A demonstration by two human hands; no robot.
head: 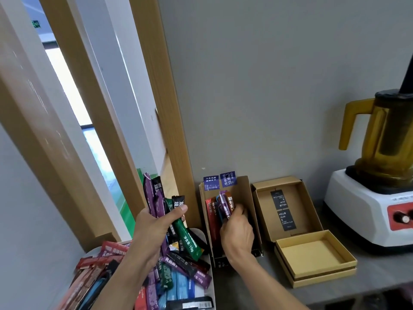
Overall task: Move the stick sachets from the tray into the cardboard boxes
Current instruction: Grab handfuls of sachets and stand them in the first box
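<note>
Your left hand (154, 222) is raised over the tray (200, 236). Its fingers and thumb are clamped round a bundle of stick sachets (156, 198) in purple, black and green. The bundle fans up toward 12 o'clock, and its lower ends hang out of the fist toward 5 o'clock.

Your right hand (238, 231) is at 3 o'clock from the left one and apart from it. It reaches into the narrow cardboard box (244, 198), with its fingers curled onto a purple sachet (224, 203). That sachet stands among red and brown ones upright in the same box.

The white tray sits at 7 o'clock in the view on the grey bench (380, 271), just beside the narrow box's left wall. It holds a heap of loose sachets (178, 276) in red, purple, blue, green and black.

At 3 o'clock from the narrow box stands an open hinged box (288, 206) with two dark labels inside. A shallow square box (312, 258) lies open at 4 o'clock from your right hand, close in front of the hinged one.

A blender (362, 209) with a white base and an amber jug stands at the 3 o'clock edge, near the grey wall (268, 86)
</note>
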